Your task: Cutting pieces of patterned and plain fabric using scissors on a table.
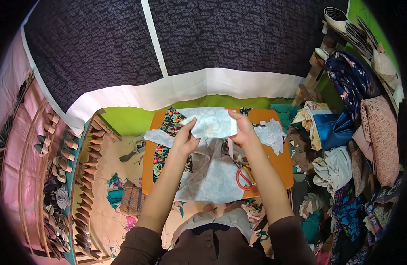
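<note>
Between my two hands I hold a pale blue-white patterned cloth piece (pixel 213 123) above the table. My left hand (pixel 186 137) grips its left edge, thumb on top. The right edge is in my right hand (pixel 243 129), whose fingers are partly hidden behind the cloth. Beneath lies an orange table (pixel 276 172) with black floral fabric (pixel 160 158) at its left side. A thin, pale sheet (pixel 197 190) spreads over the near middle and hangs past the edge. Scissors with a red loop handle (pixel 238 179) lie beside my right forearm. Another pale scrap (pixel 272 136) rests at the table's right.
Shoe-shaped forms (pixel 86 179) line a rack on the left. Heaped fabrics, including a shiny blue cloth (pixel 334 128) and a pinkish patterned roll (pixel 380 137), crowd the right. A dark curtain (pixel 102 48) hangs ahead. Scraps and a brown woven-look bundle (pixel 132 198) lie on the floor.
</note>
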Available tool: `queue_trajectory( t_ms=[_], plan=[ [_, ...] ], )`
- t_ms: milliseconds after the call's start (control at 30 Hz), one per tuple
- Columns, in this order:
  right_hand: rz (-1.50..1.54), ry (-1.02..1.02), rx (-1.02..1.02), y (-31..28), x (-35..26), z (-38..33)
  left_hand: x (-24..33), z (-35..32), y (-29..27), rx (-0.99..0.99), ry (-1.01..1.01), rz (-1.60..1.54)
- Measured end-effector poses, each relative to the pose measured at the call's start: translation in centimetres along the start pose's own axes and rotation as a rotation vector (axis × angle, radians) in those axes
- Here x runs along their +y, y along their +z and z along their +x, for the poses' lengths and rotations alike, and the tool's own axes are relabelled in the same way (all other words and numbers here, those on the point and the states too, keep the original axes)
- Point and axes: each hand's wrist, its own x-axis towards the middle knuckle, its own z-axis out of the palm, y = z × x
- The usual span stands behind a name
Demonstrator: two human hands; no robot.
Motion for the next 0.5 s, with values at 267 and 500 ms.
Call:
queue_trajectory(
  t_ms=[267, 500],
  plan=[
    [-0.237, -0.231, -0.146, 5.2, -3.1, 0.9, 1.8, -1.2, 4.4, -0.274, 0.284, 0.117],
    [-0.105, -0.061, 0.04, -4.1, 2.8, -0.1, -2.9, -1.0, -4.9, -0.037, 0.126, 0.007]
  ],
)
